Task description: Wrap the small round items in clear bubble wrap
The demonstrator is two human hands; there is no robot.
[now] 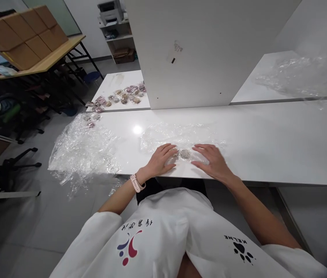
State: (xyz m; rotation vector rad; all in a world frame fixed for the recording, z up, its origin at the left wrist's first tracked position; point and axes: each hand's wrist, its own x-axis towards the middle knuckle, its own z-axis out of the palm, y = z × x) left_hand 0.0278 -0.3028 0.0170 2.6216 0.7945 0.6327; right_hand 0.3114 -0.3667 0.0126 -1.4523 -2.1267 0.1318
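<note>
A small round silvery-grey item [185, 154] lies on clear plastic film [177, 133] near the table's front edge; its exact kind I cannot make out. To its left, my left hand [162, 159] rests on the film with fingers curved and thumb apart. My right hand [211, 160] mirrors it on the other side, fingers spread from the thumb at the film's edge. Neither hand appears to grip the round item, which shows in the gap between them. A pink-banded watch [136, 183] sits on my left wrist.
A heap of crumpled clear film [84, 148] hangs over the table's front left edge. Behind it lie several small wrapped items [124, 94]. A white upright panel [198, 58] rises behind the white table [279, 143]. More film [302, 77] lies at back right. Cardboard boxes [21, 34] stand far left.
</note>
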